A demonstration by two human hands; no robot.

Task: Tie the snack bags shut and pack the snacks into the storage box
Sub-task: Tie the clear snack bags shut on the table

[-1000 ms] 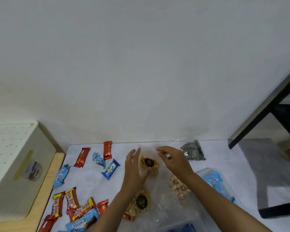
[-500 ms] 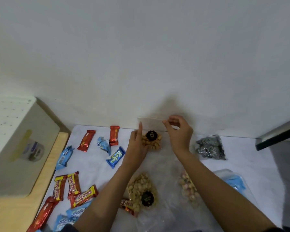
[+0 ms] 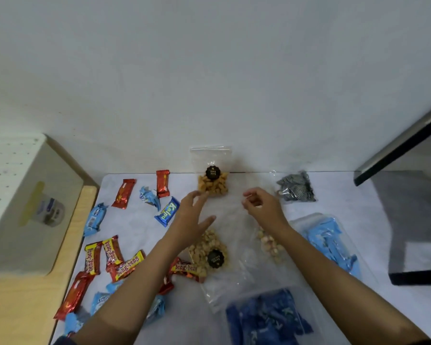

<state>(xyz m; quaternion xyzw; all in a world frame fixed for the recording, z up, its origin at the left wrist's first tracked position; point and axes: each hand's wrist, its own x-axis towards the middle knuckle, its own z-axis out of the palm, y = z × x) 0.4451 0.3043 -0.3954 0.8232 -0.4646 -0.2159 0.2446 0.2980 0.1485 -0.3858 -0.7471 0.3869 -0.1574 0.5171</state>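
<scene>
**A:** Where were my hands?

**B:** Your left hand was spread wide and empty, just beside the clear zip bag of golden-brown snacks. The bag leaned on the white wall at the counter's back, likely so nothing spilled. Your right hand, loosely curled, held nothing.

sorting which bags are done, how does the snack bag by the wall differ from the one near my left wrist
The wall bag stands upright against the wall; the near bag lies flat on the table. The wall bag holds darker orange-brown pieces; the near bag's are paler beige. Both are clear plastic with a round black sticker.
</scene>
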